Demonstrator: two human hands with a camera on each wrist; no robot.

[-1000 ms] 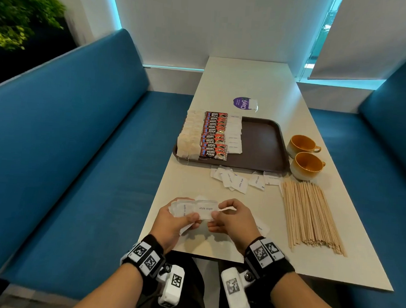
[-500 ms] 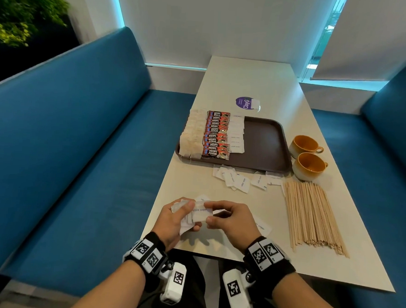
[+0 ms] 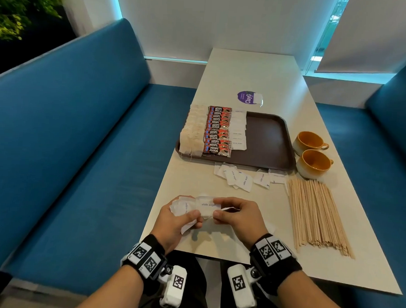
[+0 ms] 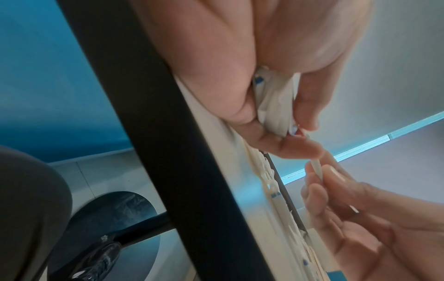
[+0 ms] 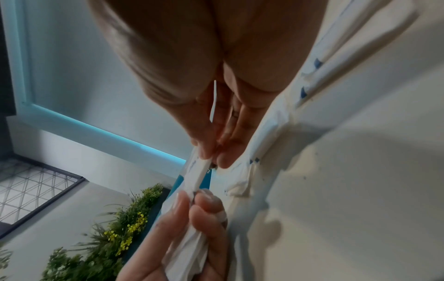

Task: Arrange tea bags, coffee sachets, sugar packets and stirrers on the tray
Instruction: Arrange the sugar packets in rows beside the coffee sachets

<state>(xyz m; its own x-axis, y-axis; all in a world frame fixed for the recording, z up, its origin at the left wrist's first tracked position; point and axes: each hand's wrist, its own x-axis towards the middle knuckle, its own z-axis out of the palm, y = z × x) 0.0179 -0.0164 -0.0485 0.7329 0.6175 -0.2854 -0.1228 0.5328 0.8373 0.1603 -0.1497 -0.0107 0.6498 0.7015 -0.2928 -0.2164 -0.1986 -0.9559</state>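
Near the table's front edge my left hand (image 3: 182, 220) grips a bunch of white sugar packets (image 3: 182, 207), seen squeezed in the left wrist view (image 4: 273, 106). My right hand (image 3: 231, 214) pinches one packet labelled white sugar (image 3: 207, 207) against that bunch; in the right wrist view the packet (image 5: 195, 171) sits between thumb and fingers. The brown tray (image 3: 266, 140) holds a row of tea bags (image 3: 194, 129), a row of red coffee sachets (image 3: 218, 131) and a row of sugar packets (image 3: 238, 129). Loose sugar packets (image 3: 243, 178) lie in front of the tray. Wooden stirrers (image 3: 316, 211) lie at the right.
Two yellow-brown cups (image 3: 311, 154) stand right of the tray. A purple round sticker (image 3: 247, 97) lies behind the tray. Blue benches (image 3: 80, 147) flank the table (image 3: 260, 69). A green plant (image 3: 14, 9) stands at far left.
Both hands stayed at the front edge. The right hand has drawn the single packet onto the bunch in the left hand, and its printed face now shows.
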